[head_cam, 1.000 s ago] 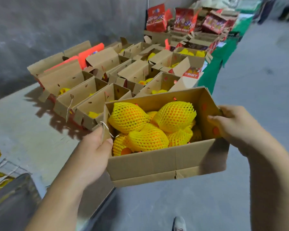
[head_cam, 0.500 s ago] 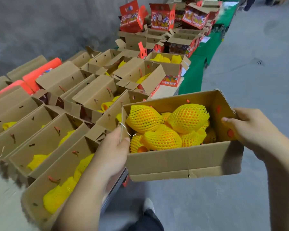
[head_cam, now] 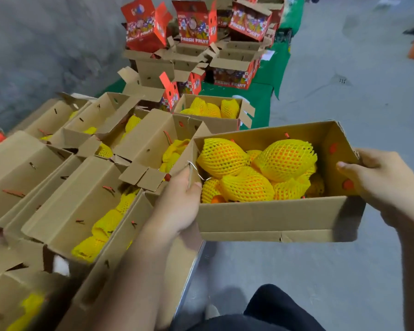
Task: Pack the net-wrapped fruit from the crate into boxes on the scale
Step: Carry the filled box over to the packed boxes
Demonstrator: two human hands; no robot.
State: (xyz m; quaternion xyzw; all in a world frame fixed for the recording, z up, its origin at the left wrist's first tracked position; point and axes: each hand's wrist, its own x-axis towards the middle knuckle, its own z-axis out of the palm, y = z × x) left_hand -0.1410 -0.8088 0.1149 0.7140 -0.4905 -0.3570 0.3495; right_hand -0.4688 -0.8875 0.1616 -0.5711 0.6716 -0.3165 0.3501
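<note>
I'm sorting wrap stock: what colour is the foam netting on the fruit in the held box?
Yellow netting, with orange fruit showing through its mesh; clearest in the head view.

open boxes [head_cam: 86, 206] crowd left, floor [head_cam: 344, 91] free right

Open cardboard box [head_cam: 268, 218] held level, filled with yellow net-wrapped fruit [head_cam: 285, 158]

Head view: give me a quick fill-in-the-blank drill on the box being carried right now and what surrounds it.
1. The carried box is held at its two ends by ____ hands, the left hand and the right hand.
2. The fruit inside it is wrapped in foam net of ____ colour.
3. The red cartons stacked at the back read "FRESH ____".
4. The carried box's top is ____, so the fruit shows.

Missing words: two; yellow; FRUIT; open
</note>
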